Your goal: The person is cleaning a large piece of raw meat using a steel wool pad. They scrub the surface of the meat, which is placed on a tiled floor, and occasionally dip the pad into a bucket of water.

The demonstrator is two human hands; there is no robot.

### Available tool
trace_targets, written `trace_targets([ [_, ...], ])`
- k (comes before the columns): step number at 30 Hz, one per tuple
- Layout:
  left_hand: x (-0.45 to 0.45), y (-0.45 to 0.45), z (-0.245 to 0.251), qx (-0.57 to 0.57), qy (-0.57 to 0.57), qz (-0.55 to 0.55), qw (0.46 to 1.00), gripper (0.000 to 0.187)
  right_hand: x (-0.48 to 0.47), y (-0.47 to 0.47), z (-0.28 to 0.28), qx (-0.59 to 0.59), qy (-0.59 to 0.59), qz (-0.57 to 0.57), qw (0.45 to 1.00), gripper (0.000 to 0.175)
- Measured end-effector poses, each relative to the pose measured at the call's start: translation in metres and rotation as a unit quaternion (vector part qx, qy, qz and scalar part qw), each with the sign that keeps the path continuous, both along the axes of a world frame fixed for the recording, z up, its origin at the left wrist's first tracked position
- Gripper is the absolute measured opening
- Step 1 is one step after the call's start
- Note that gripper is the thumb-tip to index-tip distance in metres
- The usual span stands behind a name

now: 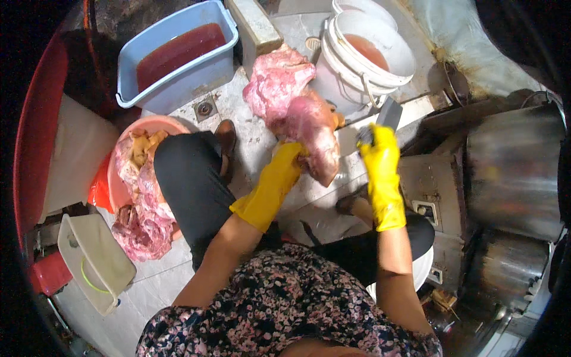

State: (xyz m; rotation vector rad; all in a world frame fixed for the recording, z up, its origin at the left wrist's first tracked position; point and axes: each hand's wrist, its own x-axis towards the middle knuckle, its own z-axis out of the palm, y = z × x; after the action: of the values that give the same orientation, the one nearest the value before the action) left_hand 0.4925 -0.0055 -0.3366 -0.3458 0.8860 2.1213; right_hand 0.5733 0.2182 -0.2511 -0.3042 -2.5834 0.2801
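Note:
My left hand [289, 161], in a yellow rubber glove, grips the near left side of a large raw piece of meat with smooth skin [314, 129]. This piece tapers towards me and may be part of an animal's head. Beyond it, and touching it, lies a paler pink fleshy mass [281, 85] on the tiled floor. To the right of the meat, apart from it, my gloved right hand [379, 140] holds a cleaver by its handle. The cleaver's grey blade [389, 114] points away from me. Motion blurs this hand slightly.
A blue tub [178, 96] of reddish liquid stands at the back left. White buckets [343, 85], one holding reddish liquid, stand at the back right. A pink basin [156, 121] heaped with raw meat [147, 223] is beside my left leg. Large metal pots [513, 174] line the right.

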Motion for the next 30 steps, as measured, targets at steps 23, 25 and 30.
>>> trace_targets([
  [23,-0.023,-0.003,0.023,-0.066,-0.142,0.018,0.988,0.051,-0.292,0.169,0.054,-0.092,-0.462,0.167,0.866,0.046],
  [25,-0.027,0.005,0.032,-0.067,-0.131,0.056,0.988,0.060,-0.268,0.155,0.092,-0.207,-0.311,0.155,0.915,0.046],
  [30,-0.027,0.009,0.023,0.062,-0.118,0.074,0.988,0.052,-0.181,0.067,0.126,-0.342,-0.083,0.130,0.927,0.045],
])
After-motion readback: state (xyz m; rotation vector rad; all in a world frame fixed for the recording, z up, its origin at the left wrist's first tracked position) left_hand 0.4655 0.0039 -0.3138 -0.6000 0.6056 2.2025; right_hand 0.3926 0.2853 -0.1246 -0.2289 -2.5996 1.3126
